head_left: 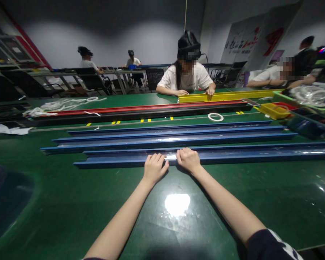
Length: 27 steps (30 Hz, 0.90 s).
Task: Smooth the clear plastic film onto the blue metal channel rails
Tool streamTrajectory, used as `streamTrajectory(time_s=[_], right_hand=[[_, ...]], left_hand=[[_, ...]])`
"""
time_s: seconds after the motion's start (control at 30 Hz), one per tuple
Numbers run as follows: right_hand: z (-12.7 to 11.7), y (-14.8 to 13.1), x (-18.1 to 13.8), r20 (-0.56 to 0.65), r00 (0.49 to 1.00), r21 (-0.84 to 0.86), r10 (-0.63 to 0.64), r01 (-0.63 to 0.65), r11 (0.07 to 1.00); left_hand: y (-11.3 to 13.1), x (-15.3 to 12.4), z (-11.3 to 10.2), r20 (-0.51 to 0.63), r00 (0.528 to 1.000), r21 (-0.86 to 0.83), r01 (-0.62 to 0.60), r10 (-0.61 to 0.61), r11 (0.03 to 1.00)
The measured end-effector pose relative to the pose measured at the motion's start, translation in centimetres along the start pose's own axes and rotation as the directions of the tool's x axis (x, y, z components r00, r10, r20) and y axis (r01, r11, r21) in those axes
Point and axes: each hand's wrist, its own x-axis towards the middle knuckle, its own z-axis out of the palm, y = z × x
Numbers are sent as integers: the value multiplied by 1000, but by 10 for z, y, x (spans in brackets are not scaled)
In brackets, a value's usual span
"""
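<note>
A long blue channel-shaped rail (233, 154) lies across the green table in front of me. My left hand (155, 167) is closed on its near edge, fingers curled over the rim. Just to the right, my right hand (189, 159) grips the same rail with bent fingers, knuckles up. A bright white patch shows in the channel between the hands; I cannot tell whether it is a label or glare. Behind this rail lie more blue rails (176, 139), roughly parallel to it. What sits under my fingertips is hidden.
Beyond lie a black rail (151, 112), a red rail (141, 107) and a white tape roll (215, 117). Across the table a co-worker (191, 72) holds a yellow rail (233, 95). Bins (276, 110) stand at right; a dark tub (11, 202) is at left.
</note>
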Motion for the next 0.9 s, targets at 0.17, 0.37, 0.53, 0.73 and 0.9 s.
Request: streamTrajectory(time_s=[0.17,0.37,0.53,0.73,0.9], right_hand=[[-2,2,0,33,999,-36,-3,5,999],[-5,16,-4,98,994,-51,49,-44,998],[-7,26,-8,102,991,-66,82,-75,995],[-10,41,-14,56,996,-88,69,-64,994],[-11,61,-22,-8,998,-117,59,-60,991]], left_hand=[[0,-1,-1,-5,1000,18,20,-19,1000],[0,0,-1,-12,1000,24,29,-29,999],[1,1,-2,-25,999,24,42,-41,999],[1,1,-2,-25,998,23,50,-49,998],[-1,0,1,-33,999,-18,-3,2,1000]])
